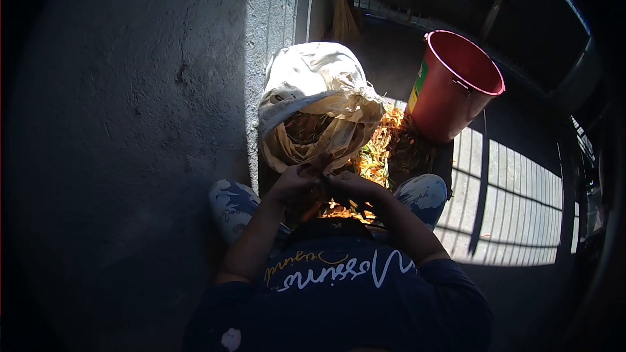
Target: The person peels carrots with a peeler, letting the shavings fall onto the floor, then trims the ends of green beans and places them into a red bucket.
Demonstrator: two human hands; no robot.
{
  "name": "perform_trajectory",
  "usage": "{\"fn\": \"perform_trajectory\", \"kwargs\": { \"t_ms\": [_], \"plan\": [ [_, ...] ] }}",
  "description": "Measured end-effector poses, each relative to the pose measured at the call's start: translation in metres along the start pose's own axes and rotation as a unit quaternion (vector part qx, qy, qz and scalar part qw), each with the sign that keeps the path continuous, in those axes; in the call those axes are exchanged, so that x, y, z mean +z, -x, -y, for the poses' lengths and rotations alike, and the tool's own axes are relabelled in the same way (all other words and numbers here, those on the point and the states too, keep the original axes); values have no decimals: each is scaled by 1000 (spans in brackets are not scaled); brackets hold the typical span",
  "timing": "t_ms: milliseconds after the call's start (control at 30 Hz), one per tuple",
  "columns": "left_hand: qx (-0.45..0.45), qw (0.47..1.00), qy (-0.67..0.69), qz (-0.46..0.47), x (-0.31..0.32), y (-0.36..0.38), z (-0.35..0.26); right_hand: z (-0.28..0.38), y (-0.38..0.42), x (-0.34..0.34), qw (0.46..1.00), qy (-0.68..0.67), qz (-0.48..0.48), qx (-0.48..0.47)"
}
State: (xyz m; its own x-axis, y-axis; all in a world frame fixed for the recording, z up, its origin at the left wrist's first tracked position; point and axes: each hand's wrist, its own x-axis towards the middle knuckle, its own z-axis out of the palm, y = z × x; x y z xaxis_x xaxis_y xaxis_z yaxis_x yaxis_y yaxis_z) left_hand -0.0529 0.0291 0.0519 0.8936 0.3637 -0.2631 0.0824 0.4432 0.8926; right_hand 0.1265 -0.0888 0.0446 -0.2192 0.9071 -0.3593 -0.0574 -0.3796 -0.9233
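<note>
My left hand [295, 182] and my right hand [355, 186] are close together at the near edge of a white woven sack [316, 68]. Their fingers are curled and pinched in shadow, and what they hold, if anything, is too dark to name. The sack's mouth gapes toward me, with dry brown and green plant bits [305, 127] inside. Loose orange and green leaf pieces [375, 156] lie on the ground beside the sack and below my hands.
A red bucket [450, 101] stands behind the leaf pieces on the right. To the left rises a rough concrete wall [150, 91]. A straw broom [343, 16] leans at the back. Barred sunlight falls on the floor [508, 202] at right.
</note>
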Motion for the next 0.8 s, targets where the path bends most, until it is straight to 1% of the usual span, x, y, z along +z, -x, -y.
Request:
{"fn": "perform_trajectory", "kwargs": {
  "t_ms": [33, 100, 133, 167, 200, 267, 300, 333, 367, 400, 467, 500, 567, 667, 800],
  "plan": [
    [-9, 1000, -23, -3, -1, 1, 1, 3, 2, 2, 1000, -1, 1, -1],
    [-16, 999, -46, -7, 0, 3, -2, 8, 5, 1, 994, 100, -36, 0],
    [-3, 1000, 15, 13, 2, 7, -7, 5, 4, -1, 994, 100, -35, 1],
    [11, 997, 76, 32, 2, 10, -9, 0, 1, -4, 978, 154, -114, -87],
    [13, 996, 78, 31, -2, 12, -8, 2, 1, -4, 943, 208, -191, -174],
    [81, 990, 113, -10, -10, 16, -4, 5, 4, -4, 942, 218, -195, -167],
    [79, 990, 113, -9, -4, 16, -5, 9, 9, 0, 940, 226, -199, -159],
    [102, 987, 120, -1, 6, 15, -7, 14, 13, 4, 939, 233, -204, -151],
    [128, 984, 126, 7, 13, 14, -8, 17, 15, 14, 926, 260, -192, -193],
    [130, 984, 125, 6, 10, 8, -1, 14, 12, 16, 915, 318, -186, -162],
    [148, 981, 123, 20, -2, -7, 19, 19, 13, 24, 921, 319, -181, -131],
    [149, 981, 124, 19, -2, -6, 18, 18, 12, 23, 921, 320, -180, -130],
    [99, 990, 96, 3, -3, -3, 18, 13, 11, 21, 911, 350, -173, -135],
    [108, 990, 86, -14, 0, -3, 17, 19, 17, 19, 918, 347, -153, -116],
    [94, 992, 83, -4, 17, 6, 0, 20, 20, 17, 922, 338, -142, -121]
  ]
}}
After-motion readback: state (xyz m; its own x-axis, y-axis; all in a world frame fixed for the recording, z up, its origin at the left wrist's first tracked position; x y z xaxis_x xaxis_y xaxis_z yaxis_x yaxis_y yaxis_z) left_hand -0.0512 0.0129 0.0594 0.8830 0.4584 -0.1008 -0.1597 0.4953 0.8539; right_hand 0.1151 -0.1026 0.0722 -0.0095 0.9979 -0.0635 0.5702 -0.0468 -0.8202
